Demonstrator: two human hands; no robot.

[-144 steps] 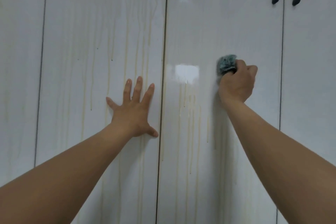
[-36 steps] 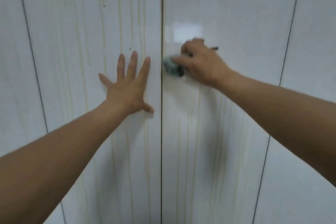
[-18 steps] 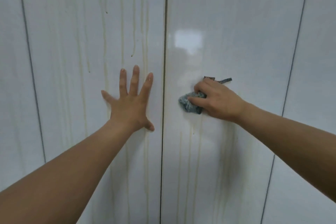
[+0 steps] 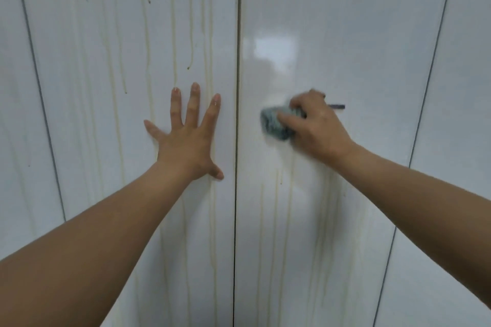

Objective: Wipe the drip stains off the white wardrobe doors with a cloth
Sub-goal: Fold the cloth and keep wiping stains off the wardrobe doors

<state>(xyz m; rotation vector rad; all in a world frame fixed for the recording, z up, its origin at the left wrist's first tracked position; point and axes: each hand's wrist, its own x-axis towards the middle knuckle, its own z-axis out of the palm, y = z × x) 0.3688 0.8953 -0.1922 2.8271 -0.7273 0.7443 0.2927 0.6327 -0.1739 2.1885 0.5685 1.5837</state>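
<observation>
Head view is facing two glossy white wardrobe doors (image 4: 345, 21) that are meeting at a dark vertical seam (image 4: 236, 220). The right hand (image 4: 318, 131) is gripping a bunched grey-blue cloth (image 4: 273, 122), its fingers curling over it, and is pressing it against the right door (image 4: 358, 194) just beside the seam. The cloth is sticking out past the fingertips toward the seam. The left hand (image 4: 186, 143) is lying flat on the left door (image 4: 93, 61) with its fingers straight and spread, holding nothing; it is sitting near the cloth but apart from it, across the seam. On the left door, pale yellowish drip stains (image 4: 174, 34) are running above and below that hand, and fainter ones are trailing down the right door beneath the cloth.
</observation>
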